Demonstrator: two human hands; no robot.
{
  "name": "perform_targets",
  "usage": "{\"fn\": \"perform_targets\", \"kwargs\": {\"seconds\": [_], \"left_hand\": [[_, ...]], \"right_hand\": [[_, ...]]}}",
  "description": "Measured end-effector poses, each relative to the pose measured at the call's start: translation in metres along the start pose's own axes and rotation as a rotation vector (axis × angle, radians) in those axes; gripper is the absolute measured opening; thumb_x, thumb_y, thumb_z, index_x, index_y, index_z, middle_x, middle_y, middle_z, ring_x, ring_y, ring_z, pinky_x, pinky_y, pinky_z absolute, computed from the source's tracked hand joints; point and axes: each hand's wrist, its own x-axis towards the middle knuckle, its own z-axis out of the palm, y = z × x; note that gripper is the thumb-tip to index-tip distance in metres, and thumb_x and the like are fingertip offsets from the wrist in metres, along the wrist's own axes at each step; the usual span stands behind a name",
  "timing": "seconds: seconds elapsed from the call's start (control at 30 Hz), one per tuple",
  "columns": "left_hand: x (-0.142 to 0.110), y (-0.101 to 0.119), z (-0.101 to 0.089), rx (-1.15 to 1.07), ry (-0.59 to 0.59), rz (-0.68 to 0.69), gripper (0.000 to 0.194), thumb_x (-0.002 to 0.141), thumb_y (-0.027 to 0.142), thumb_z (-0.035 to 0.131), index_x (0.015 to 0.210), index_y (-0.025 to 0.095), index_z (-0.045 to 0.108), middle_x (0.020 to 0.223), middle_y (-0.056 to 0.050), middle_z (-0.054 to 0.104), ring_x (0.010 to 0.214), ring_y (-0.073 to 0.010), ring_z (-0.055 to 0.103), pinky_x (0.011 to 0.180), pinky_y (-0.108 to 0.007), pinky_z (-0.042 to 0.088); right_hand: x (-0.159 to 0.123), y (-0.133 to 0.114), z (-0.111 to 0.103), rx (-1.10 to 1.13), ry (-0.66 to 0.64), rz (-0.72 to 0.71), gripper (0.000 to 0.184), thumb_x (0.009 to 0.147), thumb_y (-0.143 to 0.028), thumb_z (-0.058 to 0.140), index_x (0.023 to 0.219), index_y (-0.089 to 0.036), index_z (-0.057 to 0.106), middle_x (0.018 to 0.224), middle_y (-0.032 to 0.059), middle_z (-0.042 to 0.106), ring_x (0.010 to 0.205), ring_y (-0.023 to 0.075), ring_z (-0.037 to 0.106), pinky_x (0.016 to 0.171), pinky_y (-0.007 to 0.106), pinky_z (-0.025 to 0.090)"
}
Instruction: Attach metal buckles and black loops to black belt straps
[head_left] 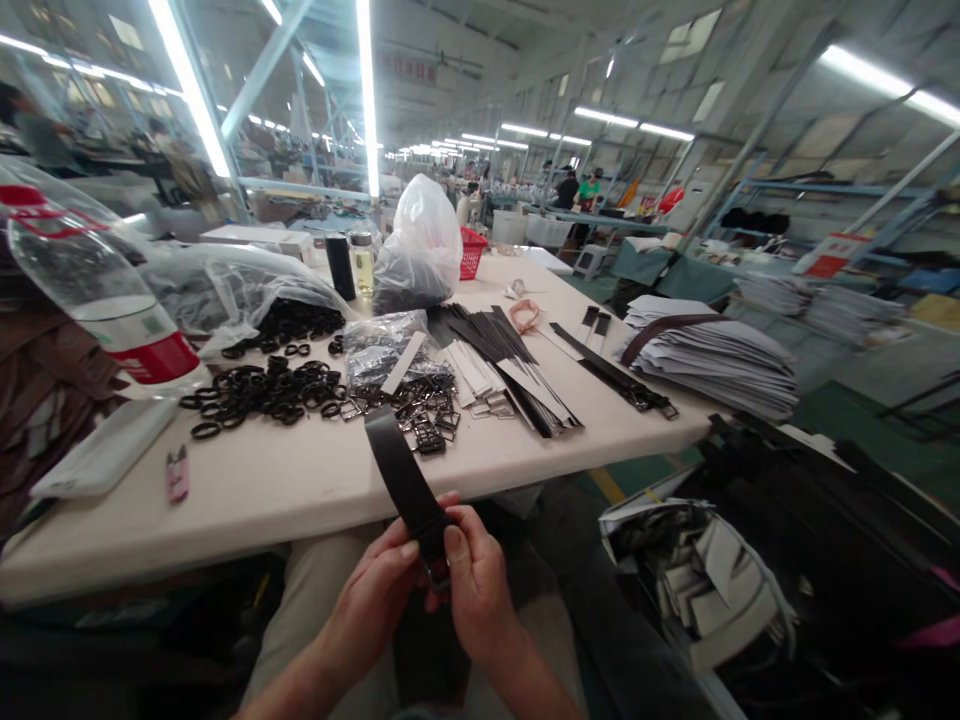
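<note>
A black belt (403, 468) with a metal buckle (438, 574) at its near end is held in front of the table edge, over the lap. My left hand (384, 575) pinches it from the left, the thumb near the buckle. On the other side my right hand (478, 570) grips the same end, its thumb pressed on the strap. The belt's far end sticks up above the table's front edge. Just beyond it lie a pile of metal buckles (431, 415) and a heap of black loops (270, 390).
Black and white strips (517, 365) lie mid-table, with a finished-looking belt (615, 375) and stacked grey sheets (709, 355) to the right. At left are pink thread snips (177, 474) and a large bottle (105, 290). A bin of scraps (705, 580) stands at lower right.
</note>
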Motion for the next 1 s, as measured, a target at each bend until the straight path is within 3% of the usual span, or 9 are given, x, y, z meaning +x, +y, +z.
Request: {"fn": "perform_targets", "kwargs": {"seconds": [0.17, 0.33, 0.5, 0.6, 0.7, 0.83, 1.0], "left_hand": [[0.004, 0.0, -0.001, 0.113, 0.036, 0.03, 0.052, 0.085, 0.037, 0.065, 0.133, 0.018, 0.061, 0.072, -0.002, 0.057, 0.062, -0.0137, 0.054, 0.055, -0.025, 0.047], [0.008, 0.0, 0.004, 0.21, 0.099, 0.085, 0.062, 0.082, 0.047, 0.069, 0.136, 0.016, 0.057, 0.064, 0.002, 0.053, 0.051, -0.0091, 0.052, 0.051, -0.022, 0.043], [0.014, -0.003, 0.004, 0.086, 0.089, 0.086, 0.057, 0.088, 0.053, 0.06, 0.129, 0.013, 0.061, 0.062, 0.002, 0.051, 0.05, -0.01, 0.052, 0.048, -0.022, 0.044], [0.018, -0.001, 0.008, -0.015, 0.106, 0.071, 0.054, 0.087, 0.055, 0.06, 0.118, 0.011, 0.066, 0.058, 0.003, 0.049, 0.046, -0.0099, 0.049, 0.042, -0.021, 0.043], [0.019, 0.007, 0.013, -0.071, 0.181, 0.053, 0.045, 0.079, 0.048, 0.072, 0.106, 0.012, 0.068, 0.067, -0.001, 0.059, 0.049, -0.01, 0.051, 0.038, -0.02, 0.043], [0.016, 0.012, 0.014, -0.027, 0.246, 0.025, 0.039, 0.071, 0.04, 0.079, 0.097, 0.014, 0.068, 0.074, -0.003, 0.064, 0.051, -0.0109, 0.053, 0.037, -0.021, 0.046], [0.016, 0.004, 0.005, 0.076, 0.199, 0.03, 0.036, 0.072, 0.04, 0.08, 0.093, 0.014, 0.071, 0.067, 0.0, 0.06, 0.053, -0.0095, 0.051, 0.044, -0.02, 0.048]], "right_hand": [[0.004, -0.007, -0.002, 0.0, -0.017, 0.017, 0.043, 0.097, -0.059, 0.042, 0.108, -0.02, 0.055, 0.071, -0.0016, 0.058, 0.047, 0.0102, 0.056, 0.038, 0.018, 0.047], [0.009, -0.013, -0.005, -0.06, -0.006, 0.036, 0.044, 0.096, -0.059, 0.043, 0.107, -0.019, 0.056, 0.062, -0.0048, 0.056, 0.041, 0.0087, 0.053, 0.038, 0.017, 0.047], [0.012, -0.013, -0.003, -0.114, 0.018, 0.046, 0.046, 0.096, -0.059, 0.043, 0.111, -0.018, 0.056, 0.06, -0.0039, 0.059, 0.04, 0.0105, 0.055, 0.037, 0.019, 0.048], [0.013, -0.014, -0.002, -0.14, 0.043, 0.036, 0.047, 0.097, -0.058, 0.042, 0.117, -0.018, 0.055, 0.07, 0.0002, 0.065, 0.043, 0.0113, 0.057, 0.037, 0.02, 0.05], [0.013, -0.013, -0.002, -0.208, 0.045, 0.003, 0.048, 0.098, -0.055, 0.041, 0.129, -0.02, 0.052, 0.089, 0.0053, 0.07, 0.049, 0.0118, 0.061, 0.04, 0.022, 0.054], [0.008, -0.009, -0.004, -0.29, -0.023, -0.042, 0.05, 0.099, -0.05, 0.041, 0.14, -0.022, 0.047, 0.109, 0.0087, 0.07, 0.057, 0.0128, 0.065, 0.047, 0.023, 0.058], [0.008, -0.008, -0.01, -0.366, -0.07, -0.098, 0.049, 0.101, -0.048, 0.037, 0.141, -0.024, 0.049, 0.116, 0.0099, 0.071, 0.063, 0.0168, 0.07, 0.047, 0.025, 0.058]]}}
